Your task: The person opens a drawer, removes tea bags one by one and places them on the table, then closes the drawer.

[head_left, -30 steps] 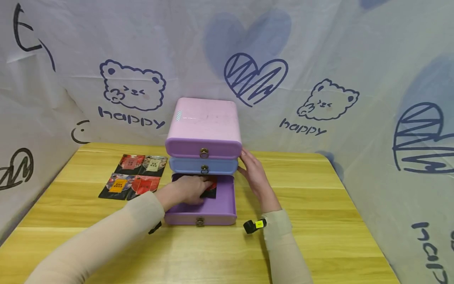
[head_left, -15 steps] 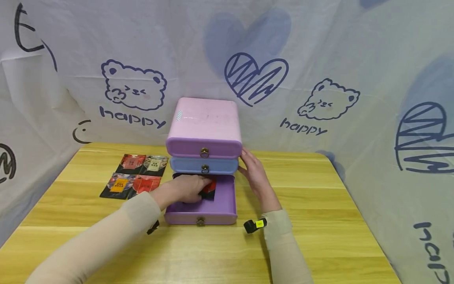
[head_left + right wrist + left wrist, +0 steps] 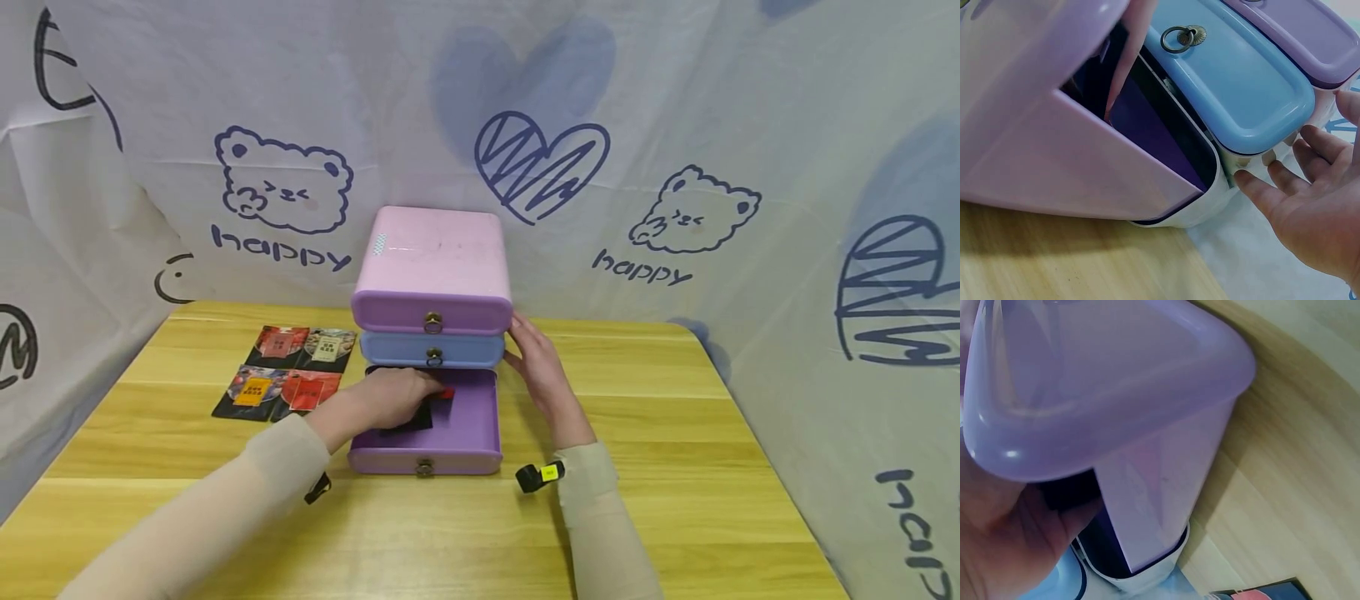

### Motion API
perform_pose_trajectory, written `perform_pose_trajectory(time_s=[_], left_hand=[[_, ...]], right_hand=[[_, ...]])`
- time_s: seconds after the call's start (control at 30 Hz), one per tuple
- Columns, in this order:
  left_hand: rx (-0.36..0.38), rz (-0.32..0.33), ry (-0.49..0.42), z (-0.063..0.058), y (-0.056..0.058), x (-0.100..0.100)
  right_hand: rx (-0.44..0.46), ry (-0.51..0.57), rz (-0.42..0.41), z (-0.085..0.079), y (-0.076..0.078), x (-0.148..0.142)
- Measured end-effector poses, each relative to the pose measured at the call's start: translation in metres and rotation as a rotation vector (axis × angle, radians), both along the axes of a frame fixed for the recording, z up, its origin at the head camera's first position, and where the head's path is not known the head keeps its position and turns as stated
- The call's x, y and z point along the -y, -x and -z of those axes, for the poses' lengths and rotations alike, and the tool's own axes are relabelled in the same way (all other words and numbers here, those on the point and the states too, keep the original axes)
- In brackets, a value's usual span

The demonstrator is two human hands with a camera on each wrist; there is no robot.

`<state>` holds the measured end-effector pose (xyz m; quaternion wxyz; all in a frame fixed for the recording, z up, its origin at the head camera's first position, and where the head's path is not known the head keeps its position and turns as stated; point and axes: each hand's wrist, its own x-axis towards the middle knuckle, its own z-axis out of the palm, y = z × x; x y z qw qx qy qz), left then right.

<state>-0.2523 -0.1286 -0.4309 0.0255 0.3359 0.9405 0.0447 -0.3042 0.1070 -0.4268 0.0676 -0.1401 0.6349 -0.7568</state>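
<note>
The pulled-out bottom drawer (image 3: 471, 429) of a small pink chest (image 3: 442, 250) is purple inside. My left hand (image 3: 393, 398) reaches into it and holds a black packet (image 3: 411, 418), largely hidden under the hand; a bit of red shows by the fingertips. In the left wrist view, the drawer front covers most of the fingers. My right hand (image 3: 536, 362) rests its fingertips against the chest's right side. The right wrist view shows those fingers (image 3: 1263, 190) nearly straight, beside the closed blue drawer (image 3: 1241, 75).
Several flat black packets with coloured labels, among them an orange-labelled packet (image 3: 251, 392), lie in two rows on the wooden table (image 3: 660, 467), left of the chest. The closed top purple drawer (image 3: 397, 312) has a ring pull. A printed cloth (image 3: 420, 100) hangs behind.
My left hand has shifted slightly left inside the drawer, and the packet has turned under it, showing more black and less red. The right hand stays in place.
</note>
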Motion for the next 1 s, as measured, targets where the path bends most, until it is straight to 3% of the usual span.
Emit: perform_pose_trajectory(time_s=[0.2,0.57,0.77,1.0], left_hand=[[-0.066,-0.001,-0.042,-0.001,-0.004,0.006],[-0.097,0.031,-0.201,-0.015,-0.017,0.016],[-0.123,0.035,-0.235,-0.024,-0.027,0.021],[-0.117,-0.016,-0.226,-0.037,-0.043,0.034]], right_hand=[[0.002,0.002,-0.001,0.000,0.000,0.000],[0.012,-0.001,0.009,0.000,0.000,0.000],[0.015,-0.001,0.007,0.001,0.001,-0.001],[0.012,-0.008,0.005,0.000,0.000,0.000]])
